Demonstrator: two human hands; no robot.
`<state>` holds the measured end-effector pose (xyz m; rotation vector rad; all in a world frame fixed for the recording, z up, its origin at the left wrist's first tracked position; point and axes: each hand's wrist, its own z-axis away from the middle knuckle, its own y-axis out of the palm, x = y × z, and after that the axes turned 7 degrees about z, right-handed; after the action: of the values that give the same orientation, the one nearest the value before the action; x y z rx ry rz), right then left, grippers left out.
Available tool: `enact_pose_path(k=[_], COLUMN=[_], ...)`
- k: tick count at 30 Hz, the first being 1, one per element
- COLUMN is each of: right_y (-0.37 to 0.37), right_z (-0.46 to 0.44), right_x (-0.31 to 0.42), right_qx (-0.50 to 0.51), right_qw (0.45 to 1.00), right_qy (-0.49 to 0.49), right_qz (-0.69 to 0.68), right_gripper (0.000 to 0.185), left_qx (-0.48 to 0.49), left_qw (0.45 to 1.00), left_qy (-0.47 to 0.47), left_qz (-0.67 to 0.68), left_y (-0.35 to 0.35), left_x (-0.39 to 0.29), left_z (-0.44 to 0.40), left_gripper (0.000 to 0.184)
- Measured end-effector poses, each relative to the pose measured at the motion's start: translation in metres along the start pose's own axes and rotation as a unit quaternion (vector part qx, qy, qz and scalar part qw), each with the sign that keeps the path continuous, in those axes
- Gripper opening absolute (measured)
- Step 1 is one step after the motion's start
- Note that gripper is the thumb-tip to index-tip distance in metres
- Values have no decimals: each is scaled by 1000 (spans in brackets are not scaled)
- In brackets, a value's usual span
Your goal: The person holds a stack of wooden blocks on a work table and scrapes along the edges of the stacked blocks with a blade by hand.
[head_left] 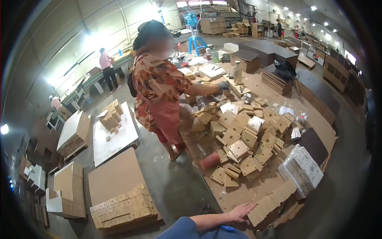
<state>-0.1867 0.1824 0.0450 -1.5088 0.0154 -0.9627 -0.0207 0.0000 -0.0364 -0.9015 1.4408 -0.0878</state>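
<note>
My left hand [240, 212] reaches in from the bottom with its fingers stretched out. Its fingertips touch the near left end of a row of flat wooden blocks [272, 202] standing on edge side by side. A small dark grey shape at the bottom edge, below that row, may be my right hand in a glove; its fingers cannot be made out. Beyond the row lies a loose heap of pale wooden blocks [249, 138] with drilled holes. A red cylinder [209, 161] rests at the heap's left side, near a thin metal rod [201, 149].
A co-worker [159, 83] stands at the table's left side, one gloved hand over the worktop. A white wrapped slab [301, 169] and a dark board [316, 144] lie at right. Stacked blocks [123, 207] sit on a board at left. A clear bottle [237, 72] stands farther back.
</note>
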Motion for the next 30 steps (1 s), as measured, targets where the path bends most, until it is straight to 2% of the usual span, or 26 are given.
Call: enact_pose_path(k=[3,5,6,7,9,10,11,13,16,19,20,22,25,26,27,28,29,30], right_y=[-6,-16,6,23,3,29,55,54,100,83,67,71,101,98,89,52,24,2], right_z=[-1,1,-6,-8,-3,-3,-2,-5,-22,-23,-25,-26,-18,-16,-18,-20,-22,-21], right_x=[28,65,48,24,79,56,34,56,23,37,49,47,12,11,14,28,34,37], right_qx=[34,50,87,109,79,46,20,0,-61,-23,26,5,4,14,22,149,153,158], right_qw=[999,996,986,970,977,982,986,994,984,995,995,992,985,987,987,985,986,982], right_qy=[-10,-2,-23,-38,9,30,50,77,-27,68,55,36,-5,-17,-29,59,67,74], right_qz=[-13,-71,-142,-215,-200,-178,-158,-83,167,65,75,117,170,161,154,60,-8,-76], right_gripper=[71,65,73,83,81,79,78,73,76,76,79,80,86,88,89,96,95,93], left_qx=[-36,-51,-43,-77,90,57,104,132,155,175,185,202,319,356,334,308,279,194], left_qw=[999,998,997,996,989,996,991,988,977,977,976,975,931,873,853,828,799,827], left_qy=[-7,-15,-7,36,-112,-72,-90,-57,-7,-43,-32,-15,-44,-140,-190,-235,-279,-265], left_qz=[33,42,57,34,44,1,-4,-54,-148,-116,-110,-97,170,303,355,405,454,456], left_y=[2,-5,-5,-2,-44,-38,-44,-36,-33,-38,-39,-42,-59,-85,-93,-98,-98,-102], left_x=[-2,1,3,9,-26,-20,-24,-14,-7,-15,-14,-8,38,12,18,25,29,12], left_z=[1,1,-4,-6,-19,-18,-23,-19,-20,-23,-24,-27,-35,-43,-44,-46,-50,-57], left_gripper=[113,111,111,109,111,116,121,120,118,116,113,109,105,95,94,93,92,82])
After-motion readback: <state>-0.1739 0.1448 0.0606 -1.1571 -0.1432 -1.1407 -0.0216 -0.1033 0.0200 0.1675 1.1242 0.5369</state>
